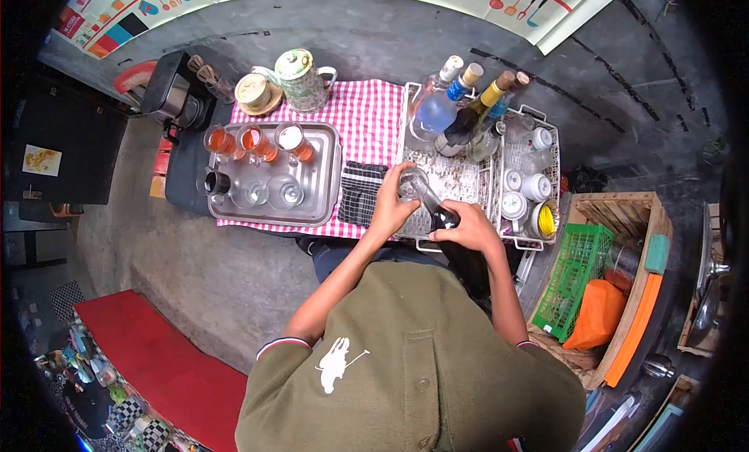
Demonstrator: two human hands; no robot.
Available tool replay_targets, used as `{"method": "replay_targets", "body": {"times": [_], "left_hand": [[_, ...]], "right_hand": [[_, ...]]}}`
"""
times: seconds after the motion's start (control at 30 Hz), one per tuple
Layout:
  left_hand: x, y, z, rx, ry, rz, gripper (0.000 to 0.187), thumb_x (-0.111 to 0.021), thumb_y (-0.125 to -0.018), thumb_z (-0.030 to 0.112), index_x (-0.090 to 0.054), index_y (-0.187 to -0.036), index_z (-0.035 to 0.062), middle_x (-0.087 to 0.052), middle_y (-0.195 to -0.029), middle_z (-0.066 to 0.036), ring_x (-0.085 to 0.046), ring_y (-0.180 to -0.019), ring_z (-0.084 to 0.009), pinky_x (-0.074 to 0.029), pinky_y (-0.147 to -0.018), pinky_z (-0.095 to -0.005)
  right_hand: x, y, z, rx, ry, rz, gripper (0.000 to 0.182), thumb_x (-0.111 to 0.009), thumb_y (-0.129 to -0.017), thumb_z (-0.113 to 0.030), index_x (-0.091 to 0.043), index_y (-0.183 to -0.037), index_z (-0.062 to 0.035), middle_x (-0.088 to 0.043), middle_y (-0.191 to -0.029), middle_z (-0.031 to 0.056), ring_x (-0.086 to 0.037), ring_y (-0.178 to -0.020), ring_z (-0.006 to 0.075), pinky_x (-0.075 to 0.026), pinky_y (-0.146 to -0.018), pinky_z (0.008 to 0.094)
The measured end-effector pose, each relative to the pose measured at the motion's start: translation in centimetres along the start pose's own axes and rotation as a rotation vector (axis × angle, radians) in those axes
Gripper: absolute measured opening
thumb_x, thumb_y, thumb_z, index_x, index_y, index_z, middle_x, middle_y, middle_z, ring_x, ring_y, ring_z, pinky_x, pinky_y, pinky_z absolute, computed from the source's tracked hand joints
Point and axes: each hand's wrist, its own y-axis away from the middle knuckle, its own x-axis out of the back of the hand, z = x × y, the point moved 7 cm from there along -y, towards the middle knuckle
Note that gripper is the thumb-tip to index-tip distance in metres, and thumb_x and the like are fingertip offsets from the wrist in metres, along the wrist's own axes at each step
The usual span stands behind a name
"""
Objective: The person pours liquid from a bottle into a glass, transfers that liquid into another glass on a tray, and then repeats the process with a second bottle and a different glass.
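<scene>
My left hand (392,205) is closed around a clear glass (413,184), thumb and fingers on its near and left sides. My right hand (470,227) grips a dark, glossy object (445,218) that leans toward the glass; its exact kind is partly hidden by my fingers. Both hands are over the front of a white wire rack (441,165). Left of them, a folded black checked cloth (363,193) lies on the red-and-white checked tablecloth (367,116).
A metal tray (334,167) carries several glasses, some with reddish drink. Behind it stand a patterned teapot (302,81) and a lidded cup (254,92). Tall bottles (460,109) and white-lidded jars (536,187) fill the racks. A wooden crate (616,206) holds a green basket (575,276).
</scene>
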Motion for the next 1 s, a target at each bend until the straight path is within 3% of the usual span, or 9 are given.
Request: {"method": "replay_targets", "body": {"times": [0.1, 0.33, 0.43, 1.0], "left_hand": [[0.23, -0.14, 0.61, -0.087, -0.069, 0.017, 0.066, -0.073, -0.068, -0.004, -0.052, -0.130, 0.0048, -0.058, -0.124, -0.016, -0.057, -0.120, -0.0338, -0.044, -0.102, -0.0391], [0.44, -0.18, 0.29, -0.057, -0.059, -0.005, 0.069, -0.073, -0.068, -0.003, -0.051, -0.133, 0.0039, -0.058, -0.129, -0.014, -0.056, -0.123, -0.0285, -0.042, -0.104, -0.0367], [0.52, -0.19, 0.45, -0.061, -0.051, 0.007, 0.066, -0.072, -0.068, -0.006, -0.052, -0.129, 0.0039, -0.057, -0.125, -0.016, -0.056, -0.122, -0.0335, -0.044, -0.104, -0.0378], [0.37, -0.39, 0.24, -0.067, -0.048, -0.015, 0.066, -0.071, -0.068, -0.005, -0.051, -0.130, 0.0040, -0.057, -0.125, -0.016, -0.055, -0.122, -0.0339, -0.043, -0.104, -0.0387]], "right_hand": [[0.02, -0.13, 0.04, -0.032, 0.010, -0.011, 0.052, -0.085, -0.062, -0.039, -0.066, -0.091, -0.0006, -0.059, -0.069, 0.0110, -0.056, -0.064, 0.0226, -0.045, -0.065, 0.0368], [-0.32, -0.42, -0.08, -0.056, 0.032, -0.047, 0.050, -0.084, -0.063, -0.039, -0.066, -0.089, -0.0012, -0.057, -0.067, 0.0102, -0.055, -0.063, 0.0228, -0.045, -0.064, 0.0370], [-0.52, -0.50, -0.10, -0.017, 0.018, -0.036, 0.050, -0.084, -0.063, -0.039, -0.066, -0.090, -0.0009, -0.058, -0.069, 0.0118, -0.055, -0.064, 0.0249, -0.045, -0.065, 0.0381], [-0.63, -0.52, 0.25, -0.047, 0.012, -0.018, 0.051, -0.084, -0.062, -0.039, -0.068, -0.092, -0.0005, -0.061, -0.072, 0.0128, -0.058, -0.066, 0.0245, -0.047, -0.068, 0.0373]]}}
